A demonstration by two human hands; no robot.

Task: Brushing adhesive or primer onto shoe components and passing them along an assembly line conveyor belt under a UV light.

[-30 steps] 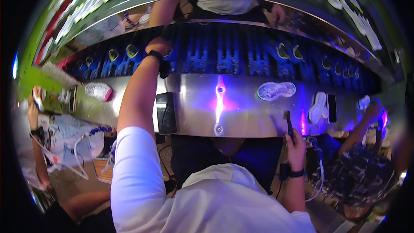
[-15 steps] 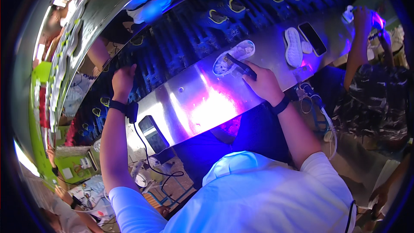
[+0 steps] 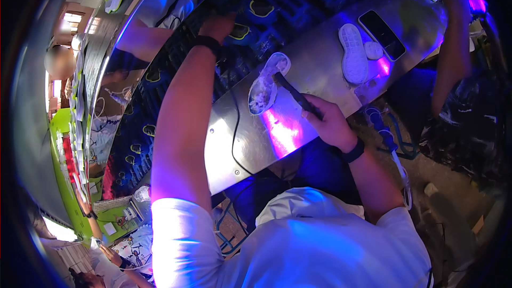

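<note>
Pinching a brush point(image 3: 296, 95) in the right hand point(image 3: 332, 124), over a shoe sole point(image 3: 262, 93) on the counter point(image 3: 320, 74); reaching past the sole with the left hand point(image 3: 217, 25), grip impossible to tell. Apparently midway with brushing, remainder unclear.

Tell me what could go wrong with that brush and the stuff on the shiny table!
The brush in the right hand is at the patchy shoe sole, near the far edge of the metal table. No hand steadies that sole, so a push might slide it toward the dark blue rack.

A thin cable crosses the table beside the left forearm; a moving arm could snag it.
</note>
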